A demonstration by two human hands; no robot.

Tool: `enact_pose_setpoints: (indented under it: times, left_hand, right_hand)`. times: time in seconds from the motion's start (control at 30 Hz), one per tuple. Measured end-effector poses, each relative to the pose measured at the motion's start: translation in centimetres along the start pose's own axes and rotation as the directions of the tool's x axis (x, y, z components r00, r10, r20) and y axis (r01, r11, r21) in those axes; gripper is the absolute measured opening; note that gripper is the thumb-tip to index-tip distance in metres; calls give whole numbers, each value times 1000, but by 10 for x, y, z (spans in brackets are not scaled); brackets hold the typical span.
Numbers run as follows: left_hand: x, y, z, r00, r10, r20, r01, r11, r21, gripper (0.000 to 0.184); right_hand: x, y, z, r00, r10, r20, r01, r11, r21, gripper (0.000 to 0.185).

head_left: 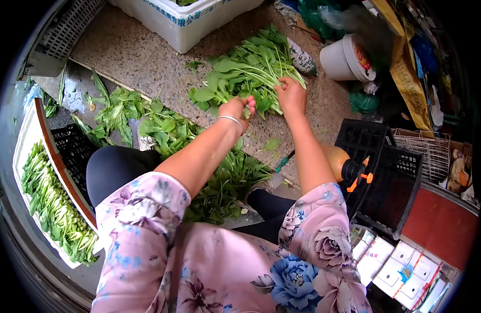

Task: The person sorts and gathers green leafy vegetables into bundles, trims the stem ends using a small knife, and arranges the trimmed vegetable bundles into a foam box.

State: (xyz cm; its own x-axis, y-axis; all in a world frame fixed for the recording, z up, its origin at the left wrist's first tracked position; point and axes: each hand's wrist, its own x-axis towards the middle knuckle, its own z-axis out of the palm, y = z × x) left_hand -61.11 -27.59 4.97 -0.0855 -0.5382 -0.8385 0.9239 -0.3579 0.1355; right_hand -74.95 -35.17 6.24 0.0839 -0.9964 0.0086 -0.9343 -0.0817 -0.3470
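A heap of leafy greens [261, 57] with long pale stems lies on the speckled stone surface [146, 47] in front of me. My left hand [236, 111], with a bracelet on its wrist, is closed around a small bunch of these greens; cut stem ends show between its fingers. To its right, my right hand [291, 96] is closed in a pinch at the stem ends of the heap, apart from the left. Its fingertips are partly hidden, but stems run into them.
Loose leaves [120, 112] cover the floor below the slab's edge. A white foam box [183, 26] stands at the back, a white bucket [339, 57] at the right. Neatly laid greens [55, 203] fill a tray at left. Black crates [389, 182] and an orange-handled spray bottle [334, 159] stand right.
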Motion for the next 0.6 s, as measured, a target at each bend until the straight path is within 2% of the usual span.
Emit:
enact_pose_setpoints:
  times: [0.03, 0.07, 0.1, 0.13, 0.2, 0.27, 0.3, 0.37, 0.43, 0.5, 0.53, 0.57, 0.6]
  left_hand:
    - [16, -9, 0, 999, -36, 27, 37, 999, -38, 10]
    - [43, -20, -8, 983, -87, 162, 94, 995, -36, 10]
    - [40, -28, -3, 991, -88, 101, 96, 992, -77, 11]
    - [46, -31, -5, 985, -81, 149, 95, 991, -89, 13]
    - [56, -39, -10, 977, -96, 188, 117, 988, -105, 15]
    - [67, -42, -10, 968, -37, 248, 70, 990, -124, 20]
    - [65, -41, -6, 968, -41, 247, 75, 989, -131, 20]
    - [56, -35, 5, 964, 18, 264, -28, 999, 35, 25]
    - [61, -33, 6, 968, 21, 249, -31, 999, 38, 29]
    - [68, -32, 2, 959, 49, 279, -79, 992, 97, 28]
    - [74, -30, -2, 941, -19, 339, 4, 999, 47, 25]
    - [78, -30, -7, 941, -24, 337, 9, 999, 48, 25]
    - [77, -28, -8, 936, -51, 349, 57, 998, -7, 24]
  right_hand:
    - [-7, 0, 1, 1000, 11, 6, -11, 1000, 0, 24]
    - [-11, -1, 2, 1000, 28, -15, -28, 1000, -3, 23]
    - [-12, 0, 4, 998, 44, -39, -44, 999, -7, 23]
    - [-15, 1, 8, 993, 67, -93, -67, 998, 4, 23]
    - [-22, 5, 11, 990, 127, -63, -125, 992, 31, 21]
    - [-29, 4, 14, 986, 166, -31, -164, 985, 54, 20]
    - [-35, 2, 15, 991, 122, -60, -117, 990, 83, 20]
    - [-44, -2, 17, 993, 78, -89, -68, 992, 109, 19]
    - [-54, -8, 19, 987, -49, -155, 64, 993, 96, 20]
    - [-64, -12, 21, 991, -47, -129, 60, 994, 94, 21]
    - [-68, -14, 24, 994, -35, -106, 53, 983, 176, 21]
    - [-71, -14, 25, 996, -23, -84, 44, 965, 258, 21]
    - [-72, -11, 30, 998, 69, -7, -58, 888, 456, 21]
